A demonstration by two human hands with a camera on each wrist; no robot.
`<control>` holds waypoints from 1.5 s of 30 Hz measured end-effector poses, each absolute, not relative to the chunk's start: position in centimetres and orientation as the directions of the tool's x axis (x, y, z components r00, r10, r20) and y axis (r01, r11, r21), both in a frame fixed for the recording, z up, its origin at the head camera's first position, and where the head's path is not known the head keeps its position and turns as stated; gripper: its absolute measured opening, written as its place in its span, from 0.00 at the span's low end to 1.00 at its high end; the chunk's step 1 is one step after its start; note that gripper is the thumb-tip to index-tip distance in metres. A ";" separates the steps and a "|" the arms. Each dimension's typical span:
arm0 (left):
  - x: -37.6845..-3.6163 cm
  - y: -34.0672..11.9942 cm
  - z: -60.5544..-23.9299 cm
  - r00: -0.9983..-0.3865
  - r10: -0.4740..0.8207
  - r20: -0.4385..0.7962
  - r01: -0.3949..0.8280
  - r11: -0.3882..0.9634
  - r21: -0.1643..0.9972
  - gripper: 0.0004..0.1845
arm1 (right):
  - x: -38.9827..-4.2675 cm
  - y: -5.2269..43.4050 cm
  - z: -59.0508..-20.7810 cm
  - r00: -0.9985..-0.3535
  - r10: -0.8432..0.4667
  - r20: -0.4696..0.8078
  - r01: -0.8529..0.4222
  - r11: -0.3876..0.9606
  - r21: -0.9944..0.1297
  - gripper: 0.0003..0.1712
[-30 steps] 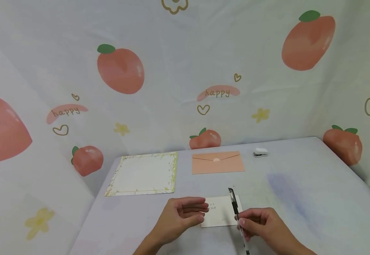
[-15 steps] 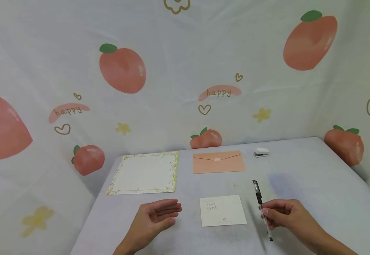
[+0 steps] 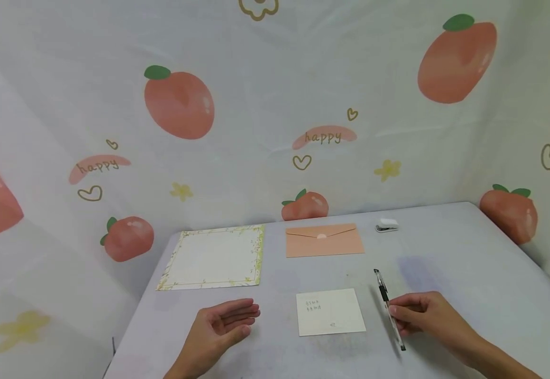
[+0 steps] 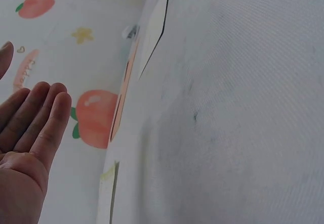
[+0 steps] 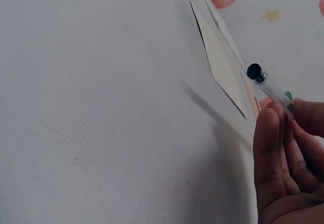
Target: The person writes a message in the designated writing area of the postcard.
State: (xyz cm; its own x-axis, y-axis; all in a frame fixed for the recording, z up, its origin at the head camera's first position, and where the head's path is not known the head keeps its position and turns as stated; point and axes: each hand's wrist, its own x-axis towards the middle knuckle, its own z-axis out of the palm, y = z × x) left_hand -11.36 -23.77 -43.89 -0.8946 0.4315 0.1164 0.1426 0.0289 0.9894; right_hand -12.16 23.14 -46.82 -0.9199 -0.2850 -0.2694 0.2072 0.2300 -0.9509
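Note:
In the head view my right hand [image 3: 424,316] pinches a capped pen [image 3: 388,305] between thumb and fingers, just above the table. The right wrist view shows the pen's dark rear end [image 5: 256,73] sticking out past the fingertips. A small white card [image 3: 330,313] with a few handwritten marks lies flat between my hands, touched by neither. Left of the card, my left hand [image 3: 215,334] is held on its edge with straight fingers and nothing in it. The left wrist view also shows that hand [image 4: 35,133] with its palm bare.
Farther back lie a sheet of letter paper [image 3: 213,258] with a leafy border and a peach-coloured envelope [image 3: 324,247]. A small white stapler [image 3: 387,226] stands right of the envelope. A peach-printed cloth [image 3: 251,147] hangs behind the table [image 3: 445,237].
My hands have moved apart from over the card, the left hand to the left and the right hand with the pen to the right. The card is now fully in sight.

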 end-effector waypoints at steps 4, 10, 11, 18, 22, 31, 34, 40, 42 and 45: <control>-11.2 -23.7 -44.1 -0.902 0.422 0.087 0.113 0.037 0.993 0.23 | -12.7 22.5 -47.6 -0.929 -0.249 -0.275 0.194 0.307 -0.932 0.24; -11.1 -23.6 -44.3 -0.899 0.428 0.094 0.120 0.035 0.992 0.22 | -13.1 21.3 -47.8 -0.938 -0.209 -0.278 0.181 0.388 -0.904 0.21; -11.1 -23.6 -44.4 -0.897 0.431 0.097 0.123 0.033 0.992 0.22 | -13.2 21.1 -47.8 -0.940 -0.209 -0.269 0.170 0.398 -0.902 0.20; -11.1 -23.4 -44.6 -0.886 0.449 0.115 0.142 0.027 0.989 0.22 | -13.4 19.9 -47.6 -0.969 -0.122 -0.213 0.114 0.543 -0.832 0.14; -11.1 -23.3 -44.7 -0.884 0.455 0.111 0.136 0.022 0.990 0.22 | -13.5 19.1 -47.4 -0.984 -0.043 -0.170 0.103 0.641 -0.760 0.13; -11.0 -23.4 -45.0 -0.888 0.445 0.112 0.140 0.029 0.990 0.22 | -13.3 18.5 -46.8 -0.986 -0.006 -0.166 0.116 0.690 -0.714 0.16; -11.0 -23.6 -45.1 -0.890 0.437 0.126 0.155 0.029 0.988 0.22 | -13.2 19.1 -46.5 -0.985 -0.020 -0.173 0.110 0.699 -0.706 0.17; -11.1 -24.0 -43.9 -0.918 0.376 0.126 0.162 0.066 0.985 0.21 | -13.0 20.9 -44.6 -0.987 -0.075 -0.144 0.049 0.706 -0.706 0.15; -11.2 -24.3 -42.9 -0.934 0.332 0.132 0.175 0.102 0.979 0.20 | -13.1 21.6 -43.5 -0.989 -0.083 -0.118 0.026 0.703 -0.711 0.17; -11.5 -24.7 -41.1 -0.956 0.245 0.163 0.211 0.186 0.960 0.19 | -13.4 22.8 -41.5 -0.996 -0.083 -0.042 -0.032 0.723 -0.691 0.18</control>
State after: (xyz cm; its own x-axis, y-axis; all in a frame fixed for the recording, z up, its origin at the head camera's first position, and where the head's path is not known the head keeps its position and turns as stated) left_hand -11.53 -24.65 -41.05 -0.9557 0.2452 0.1630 0.2114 0.1857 0.9596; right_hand -13.45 22.80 -41.49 -0.9956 -0.0834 -0.0416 -0.0317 0.7226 -0.6905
